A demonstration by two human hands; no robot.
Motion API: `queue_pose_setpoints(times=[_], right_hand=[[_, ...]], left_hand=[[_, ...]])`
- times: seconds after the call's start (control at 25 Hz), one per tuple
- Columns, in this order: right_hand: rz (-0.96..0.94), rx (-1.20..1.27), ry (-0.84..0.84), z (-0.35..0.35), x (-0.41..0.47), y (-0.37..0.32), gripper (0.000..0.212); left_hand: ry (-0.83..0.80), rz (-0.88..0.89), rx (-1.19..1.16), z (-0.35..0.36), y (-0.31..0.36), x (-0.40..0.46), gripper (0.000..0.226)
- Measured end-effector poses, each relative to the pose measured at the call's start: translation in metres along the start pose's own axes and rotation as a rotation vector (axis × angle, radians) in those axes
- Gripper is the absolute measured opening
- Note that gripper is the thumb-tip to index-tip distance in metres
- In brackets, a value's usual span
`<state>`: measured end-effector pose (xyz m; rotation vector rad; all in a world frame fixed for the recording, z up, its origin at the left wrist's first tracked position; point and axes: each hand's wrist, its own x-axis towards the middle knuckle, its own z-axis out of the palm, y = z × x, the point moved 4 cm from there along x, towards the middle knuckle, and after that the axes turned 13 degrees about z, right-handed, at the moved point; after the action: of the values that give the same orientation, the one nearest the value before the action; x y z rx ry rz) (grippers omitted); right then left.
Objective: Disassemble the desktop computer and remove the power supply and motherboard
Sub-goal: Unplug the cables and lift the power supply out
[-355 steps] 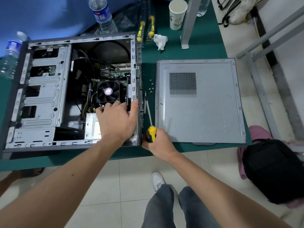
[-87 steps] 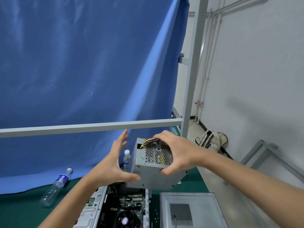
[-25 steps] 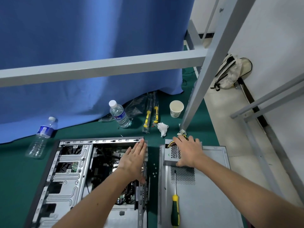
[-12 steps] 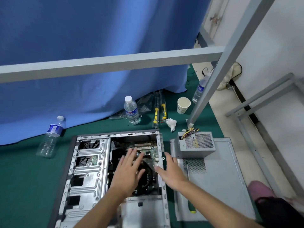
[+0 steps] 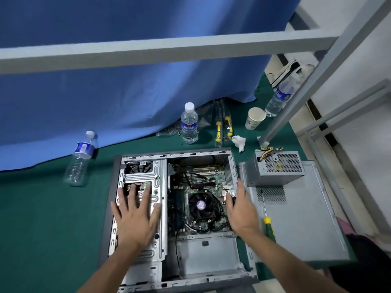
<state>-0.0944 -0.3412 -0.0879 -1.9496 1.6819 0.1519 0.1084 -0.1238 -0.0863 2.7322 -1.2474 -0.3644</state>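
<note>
Between both hands' fingers (image 5: pixel 146 193), motherboard (image 5: pixel 201 197) inside case (image 5: pixel 118 166).

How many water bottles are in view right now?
3. One bottle lies on the green table at far left, one stands behind the computer case by the blue curtain, and one sits far right, partly hidden behind the metal post.

A blue curtain (image 5: pixel 127 81) hangs behind the green table (image 5: pixel 42 218). Grey metal frame bars (image 5: pixel 169 50) cross overhead. To the right are a white wall (image 5: pixel 359 60) and pale tiled floor (image 5: pixel 304 132).
</note>
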Motion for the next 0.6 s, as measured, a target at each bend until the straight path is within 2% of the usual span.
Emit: queue_pose_setpoints(times=[0.6], right_hand=[[-0.035,-0.005,0.077,0.004,0.002,0.002,0.056]], left_hand=[[0.148,-0.014,-0.023,0.013,0.016,0.001,0.064]])
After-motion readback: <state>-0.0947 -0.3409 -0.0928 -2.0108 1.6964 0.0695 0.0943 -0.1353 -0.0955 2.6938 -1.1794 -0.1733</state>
